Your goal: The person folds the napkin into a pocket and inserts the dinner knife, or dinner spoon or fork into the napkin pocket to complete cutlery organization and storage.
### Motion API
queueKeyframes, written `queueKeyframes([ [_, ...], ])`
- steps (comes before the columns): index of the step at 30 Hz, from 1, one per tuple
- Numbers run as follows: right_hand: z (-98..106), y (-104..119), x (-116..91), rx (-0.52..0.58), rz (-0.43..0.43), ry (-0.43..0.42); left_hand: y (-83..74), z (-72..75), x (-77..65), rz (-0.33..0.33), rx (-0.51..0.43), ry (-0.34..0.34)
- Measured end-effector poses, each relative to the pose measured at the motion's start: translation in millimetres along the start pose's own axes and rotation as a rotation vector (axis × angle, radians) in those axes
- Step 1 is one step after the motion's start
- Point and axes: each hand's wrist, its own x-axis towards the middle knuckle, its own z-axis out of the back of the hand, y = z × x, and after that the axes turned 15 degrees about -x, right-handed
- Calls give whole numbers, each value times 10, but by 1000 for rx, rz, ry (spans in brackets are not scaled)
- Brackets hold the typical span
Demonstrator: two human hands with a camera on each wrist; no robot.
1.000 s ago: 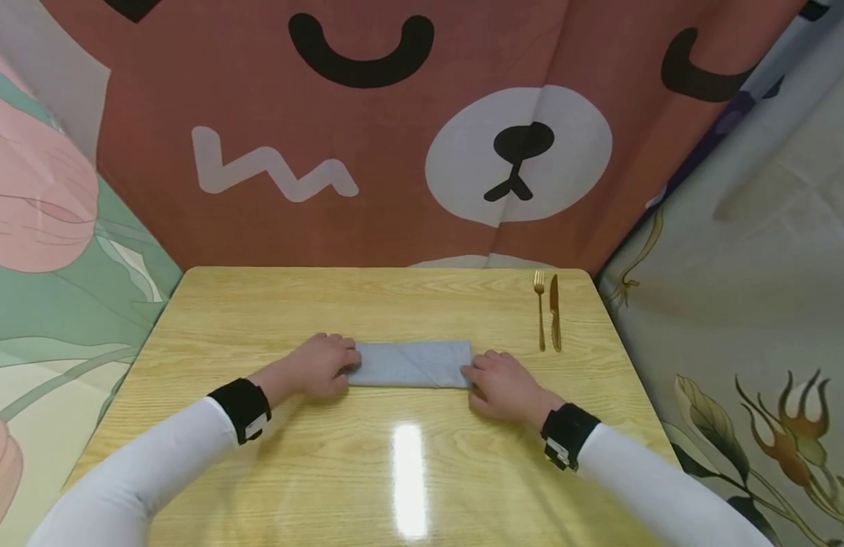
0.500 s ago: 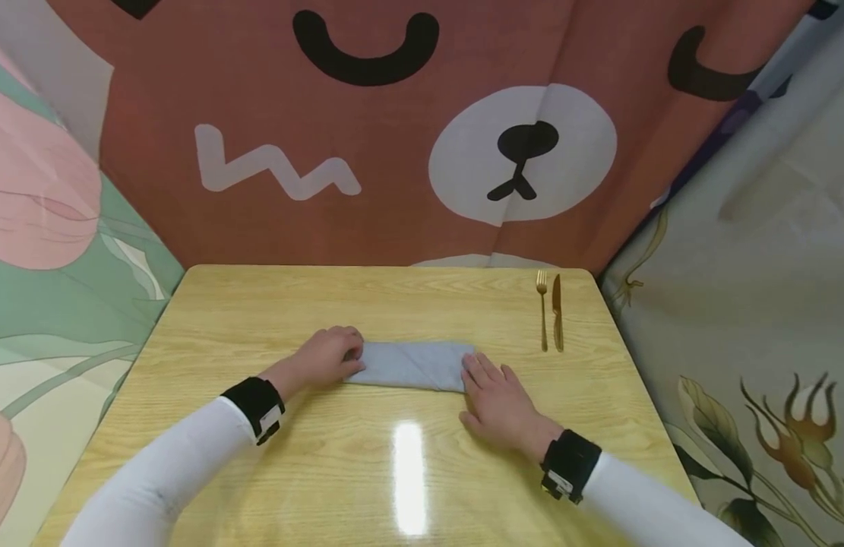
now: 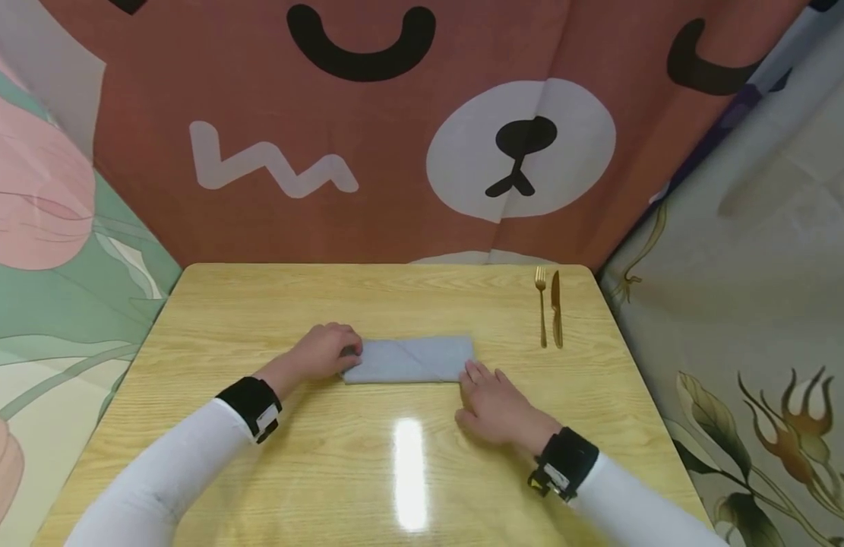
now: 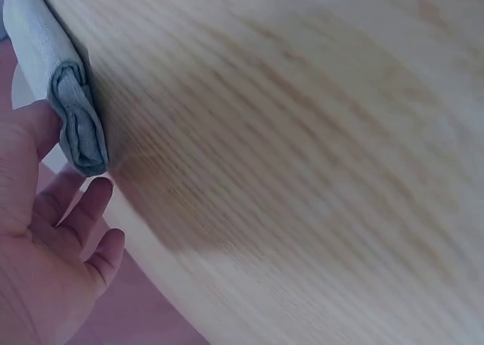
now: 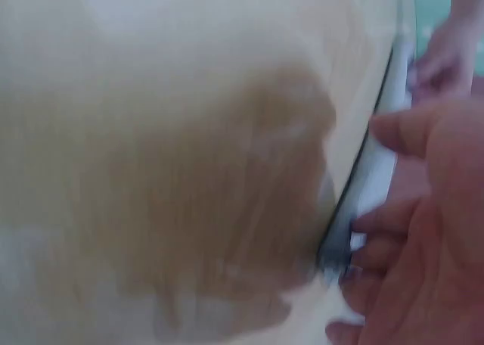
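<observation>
A grey-blue cloth (image 3: 415, 359), folded into a flat long strip, lies across the middle of the table. At its left end my left hand (image 3: 324, 351) grips it, thumb at the near side and fingers at the far side. The left wrist view shows the folded layers at the end of the cloth (image 4: 78, 125), between the thumb and the fingers. My right hand (image 3: 498, 403) has its fingers extended, with the fingertips touching the near right corner of the strip. In the blurred right wrist view, the right hand (image 5: 431, 231) is beside the cloth's edge.
A gold fork (image 3: 542, 308) and a gold knife (image 3: 556, 310) lie side by side at the back right of the wooden table (image 3: 292, 471). Printed curtains hang behind the table and along both sides.
My right hand has gone from curled fingers at the cloth's right end to extended fingers at its near right corner. My left hand has moved slightly right and away along the left end.
</observation>
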Motion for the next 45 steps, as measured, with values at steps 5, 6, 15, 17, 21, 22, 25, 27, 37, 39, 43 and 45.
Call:
queueKeyframes([
  [5,62,-355,144,131,74,24,-65,-48,-94,-19,60,17],
  [6,69,-422,179,159,79,26,-86,-64,-115,-25,72,19],
  [15,269,-752,524,223,108,76,-298,-210,-277,-81,153,40],
  [17,327,-762,624,208,103,85,-335,-240,-316,-100,170,40],
  [21,426,-731,836,150,89,95,-416,-300,-385,-137,197,54],
  [22,443,-715,893,129,88,95,-434,-319,-397,-146,201,59],
  [25,487,-659,1059,78,71,99,-498,-371,-416,-173,216,74],
  [27,515,-618,1158,58,52,103,-539,-410,-413,-206,229,76],
  [37,595,-438,1422,74,-12,120,-773,-607,-246,-370,403,23],
  [39,583,-425,1448,103,-31,121,-828,-635,-200,-386,411,21],
  [43,534,-409,1486,143,-47,111,-926,-680,-108,-408,398,16],
  [45,508,-406,1501,156,-45,101,-956,-700,-66,-405,364,36],
])
